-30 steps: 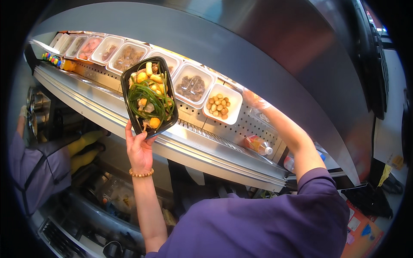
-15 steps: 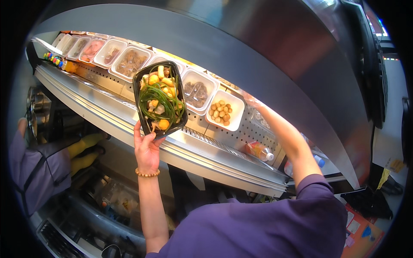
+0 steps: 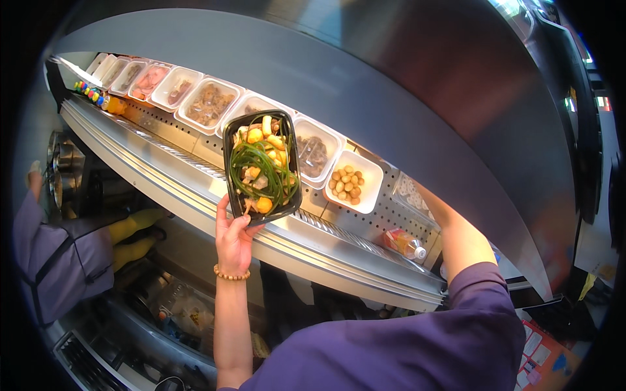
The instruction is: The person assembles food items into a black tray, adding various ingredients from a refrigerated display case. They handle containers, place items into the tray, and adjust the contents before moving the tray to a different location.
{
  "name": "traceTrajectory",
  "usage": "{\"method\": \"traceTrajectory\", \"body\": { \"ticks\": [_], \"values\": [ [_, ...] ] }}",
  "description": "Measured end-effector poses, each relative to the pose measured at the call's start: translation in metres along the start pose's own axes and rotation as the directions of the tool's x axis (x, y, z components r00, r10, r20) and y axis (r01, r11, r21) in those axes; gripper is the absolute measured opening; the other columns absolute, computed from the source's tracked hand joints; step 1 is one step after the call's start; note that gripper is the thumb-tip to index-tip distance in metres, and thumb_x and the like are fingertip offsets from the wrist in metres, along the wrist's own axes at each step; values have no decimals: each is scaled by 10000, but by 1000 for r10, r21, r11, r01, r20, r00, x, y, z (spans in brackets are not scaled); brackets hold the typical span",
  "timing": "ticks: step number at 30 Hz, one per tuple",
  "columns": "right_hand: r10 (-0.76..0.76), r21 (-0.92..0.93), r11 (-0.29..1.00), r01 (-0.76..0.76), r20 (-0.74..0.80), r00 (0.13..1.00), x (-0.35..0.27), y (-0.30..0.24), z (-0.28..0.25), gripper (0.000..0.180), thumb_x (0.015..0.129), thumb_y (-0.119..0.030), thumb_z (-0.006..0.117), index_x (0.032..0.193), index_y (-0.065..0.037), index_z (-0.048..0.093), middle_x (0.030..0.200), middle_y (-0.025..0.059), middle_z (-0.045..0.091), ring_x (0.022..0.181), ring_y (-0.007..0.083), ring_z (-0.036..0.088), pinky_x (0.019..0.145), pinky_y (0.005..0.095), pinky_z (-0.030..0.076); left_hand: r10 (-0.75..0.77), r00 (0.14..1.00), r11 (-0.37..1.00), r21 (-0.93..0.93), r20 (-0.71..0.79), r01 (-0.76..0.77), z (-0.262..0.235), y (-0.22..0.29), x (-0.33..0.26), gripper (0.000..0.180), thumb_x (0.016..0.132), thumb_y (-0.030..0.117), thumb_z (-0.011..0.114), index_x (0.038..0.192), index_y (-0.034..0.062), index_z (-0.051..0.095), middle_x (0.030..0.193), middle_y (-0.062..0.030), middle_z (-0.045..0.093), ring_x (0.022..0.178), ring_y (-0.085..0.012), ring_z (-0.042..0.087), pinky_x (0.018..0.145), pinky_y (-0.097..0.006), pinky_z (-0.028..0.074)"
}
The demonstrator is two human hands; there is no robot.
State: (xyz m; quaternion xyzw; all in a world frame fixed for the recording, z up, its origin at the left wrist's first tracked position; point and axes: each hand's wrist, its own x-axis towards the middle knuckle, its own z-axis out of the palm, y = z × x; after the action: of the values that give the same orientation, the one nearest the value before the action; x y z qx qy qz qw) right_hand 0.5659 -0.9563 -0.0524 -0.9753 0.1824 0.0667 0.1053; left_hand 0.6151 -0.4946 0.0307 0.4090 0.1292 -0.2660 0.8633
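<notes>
My left hand (image 3: 235, 245) grips the lower end of a black plastic food tray (image 3: 228, 173), thumb over the rim. The tray is tilted toward me and holds mixed food: long green vegetable strips (image 3: 250, 158), yellow chunks and pale pieces. It hangs over the front ledge of a chilled display case, partly covering the tubs behind. My right forearm (image 3: 462, 238) reaches into the case at the right; its hand is hidden behind the dark upper panel. Nearest that arm are a tub of pale sliced pieces with holes (image 3: 408, 189) and a white tub (image 3: 367, 179) of small round brown balls.
White tubs (image 3: 179, 86) line the case's back. A bottle (image 3: 404, 244) lies on the perforated shelf (image 3: 317, 204); small colourful-capped bottles (image 3: 88, 91) stand far left. The curved upper panel (image 3: 313, 85) overhangs. Another person in purple (image 3: 72, 267) is at the left, near metal pots (image 3: 67, 171).
The view has shifted, so the case and tray appear farther right and lower. My right hand, partly visible before, has gone out of sight behind the panel. The left hand keeps its hold.
</notes>
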Motion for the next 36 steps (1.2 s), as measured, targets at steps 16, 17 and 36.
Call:
{"method": "traceTrajectory", "body": {
  "ticks": [16, 17, 36],
  "values": [
    [88, 376, 925, -62, -52, 995, -47, -68, -100, 458, 814, -278, 749, 1197, -54, 634, 1171, 144, 650, 1034, 242, 620, 924, 371, 499, -262, 937, 953, 213, 233, 214, 66, -48, 80, 607, 873, -110, 503, 1404, 138, 344, 1203, -144, 587, 1042, -247, 652, 801, -379, 617],
    [86, 399, 913, -88, 24, 996, -54, -94, -140, 455, 810, -261, 753, 1204, -68, 631, 1176, 139, 648, 1037, 235, 618, 922, 373, 498, -272, 928, 954, 201, 255, 224, 67, -54, 84, 610, 874, -111, 507, 1405, 140, 341, 1208, -147, 582, 1045, -248, 651, 809, -380, 616],
    [8, 758, 652, 15, -27, 1000, -74, -132, -118, 443, 840, -111, 752, 1264, -76, 629, 1115, 69, 658, 948, 121, 628, 857, 262, 501, -298, 913, 951, 166, 278, 260, 95, -72, 82, 603, 876, -104, 499, 1419, 85, 317, 1207, -151, 582, 1079, -260, 638, 843, -386, 615]
  ]
}}
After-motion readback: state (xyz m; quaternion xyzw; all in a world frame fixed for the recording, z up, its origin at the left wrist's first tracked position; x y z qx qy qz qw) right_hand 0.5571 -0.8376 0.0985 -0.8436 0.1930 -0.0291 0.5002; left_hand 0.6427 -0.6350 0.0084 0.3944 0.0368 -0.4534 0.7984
